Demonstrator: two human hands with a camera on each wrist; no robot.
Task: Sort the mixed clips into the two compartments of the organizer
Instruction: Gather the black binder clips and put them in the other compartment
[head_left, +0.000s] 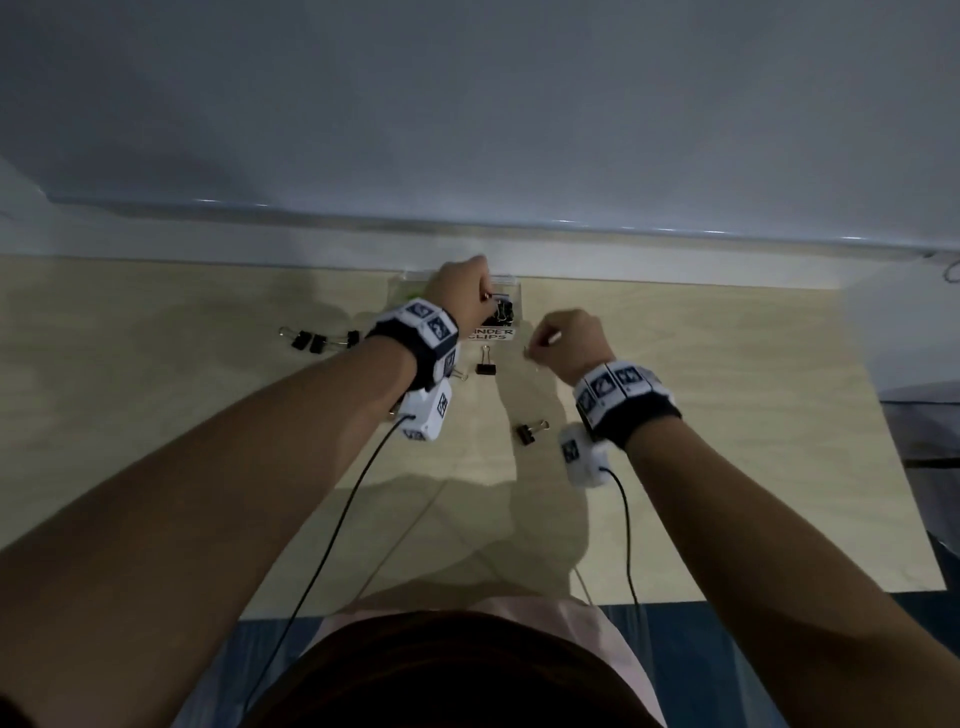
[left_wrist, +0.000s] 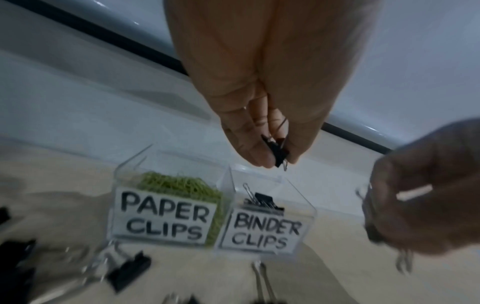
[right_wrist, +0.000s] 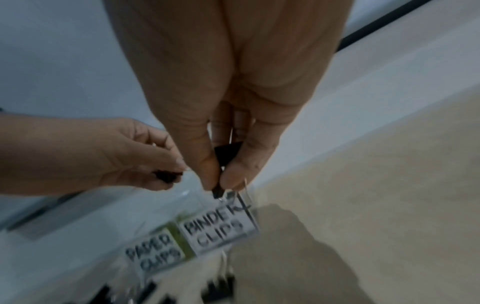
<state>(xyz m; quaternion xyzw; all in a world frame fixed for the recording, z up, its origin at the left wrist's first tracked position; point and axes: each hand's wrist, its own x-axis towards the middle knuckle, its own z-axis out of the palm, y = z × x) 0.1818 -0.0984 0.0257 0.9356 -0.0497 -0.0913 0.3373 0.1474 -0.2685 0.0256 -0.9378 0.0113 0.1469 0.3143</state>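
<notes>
A clear two-compartment organizer (left_wrist: 302, 205) stands at the table's far edge, labelled PAPER CLIPS on the left and BINDER CLIPS on the right. Green paper clips (left_wrist: 182, 185) fill the left compartment. Black binder clips (left_wrist: 262, 200) lie in the right one. My left hand (left_wrist: 278, 162) pinches a black binder clip (left_wrist: 276, 151) just above the binder compartment. My right hand (right_wrist: 221, 183) pinches another black binder clip (right_wrist: 226, 156) a little right of and nearer than the organizer (right_wrist: 249, 226). In the head view the left hand (head_left: 483, 296) covers much of the organizer (head_left: 511, 283).
Loose black binder clips lie on the beige table: one (head_left: 485, 366) just before the organizer, one (head_left: 527, 432) nearer me, a few (head_left: 309, 340) to the left. A grey wall ledge (head_left: 519, 228) runs behind the table. Cables hang from both wrist cameras.
</notes>
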